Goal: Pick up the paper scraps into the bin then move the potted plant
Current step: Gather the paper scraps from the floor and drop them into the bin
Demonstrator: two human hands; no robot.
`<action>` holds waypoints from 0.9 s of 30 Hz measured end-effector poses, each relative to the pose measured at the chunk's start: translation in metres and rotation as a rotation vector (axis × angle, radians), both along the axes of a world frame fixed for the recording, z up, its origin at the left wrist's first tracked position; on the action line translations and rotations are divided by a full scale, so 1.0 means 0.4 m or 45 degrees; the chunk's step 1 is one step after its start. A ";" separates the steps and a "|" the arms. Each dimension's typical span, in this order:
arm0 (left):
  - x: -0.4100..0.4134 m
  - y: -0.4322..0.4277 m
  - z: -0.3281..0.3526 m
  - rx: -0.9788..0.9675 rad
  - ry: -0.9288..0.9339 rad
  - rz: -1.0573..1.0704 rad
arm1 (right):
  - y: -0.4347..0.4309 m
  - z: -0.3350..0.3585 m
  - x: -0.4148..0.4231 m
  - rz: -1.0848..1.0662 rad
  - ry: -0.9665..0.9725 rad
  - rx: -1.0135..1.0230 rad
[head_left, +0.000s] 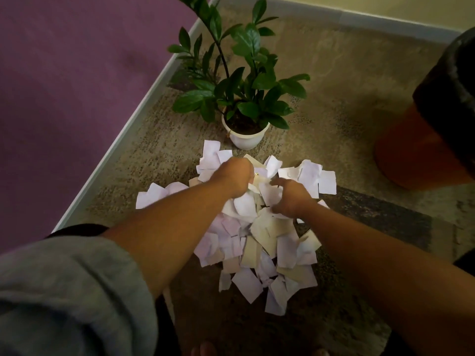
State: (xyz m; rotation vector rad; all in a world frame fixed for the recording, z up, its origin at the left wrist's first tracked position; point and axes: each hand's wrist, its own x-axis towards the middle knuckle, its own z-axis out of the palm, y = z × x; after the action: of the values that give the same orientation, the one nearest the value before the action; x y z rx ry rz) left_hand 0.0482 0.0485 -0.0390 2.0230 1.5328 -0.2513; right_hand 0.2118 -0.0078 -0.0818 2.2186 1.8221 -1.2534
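While both hands dig into the paper scraps (259,242) on the rug (347,104), the left hand (235,177) is fisted around some and the right hand (291,197) claws more. Scraps look blank, no writing I can read. Potted plant (244,109) sits just beyond, orange bin (421,155) off right.

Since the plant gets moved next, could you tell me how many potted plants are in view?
1: the potted plant stands on the carpet just beyond the paper scraps.

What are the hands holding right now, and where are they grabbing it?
Both the left hand and the right hand are closed on bunches of paper scraps, grabbed from the top of the pile.
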 end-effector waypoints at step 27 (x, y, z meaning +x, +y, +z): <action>-0.066 0.033 0.018 0.076 -0.115 0.141 | -0.130 -0.088 -0.132 0.390 -0.400 0.007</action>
State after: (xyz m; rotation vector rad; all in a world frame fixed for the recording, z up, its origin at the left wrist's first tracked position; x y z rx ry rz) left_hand 0.0217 0.0617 -0.0319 1.9590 1.6060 -0.0702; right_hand 0.1588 -0.0596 -0.1171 1.9069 1.9370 -0.7969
